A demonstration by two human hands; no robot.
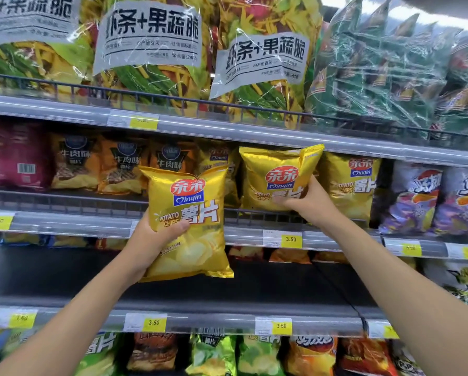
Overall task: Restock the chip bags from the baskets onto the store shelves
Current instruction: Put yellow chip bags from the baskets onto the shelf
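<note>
head: left hand (157,236) holds gold bag (197,248) before shelf rail (65,204).

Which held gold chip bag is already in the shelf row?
The right bag, in the right hand among matching gold bags; the left bag, in the left hand, hangs lower, in front.

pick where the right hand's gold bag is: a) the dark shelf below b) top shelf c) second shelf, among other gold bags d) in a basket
c: the right hand holds its gold bag at the second shelf, between other gold bags.
</note>
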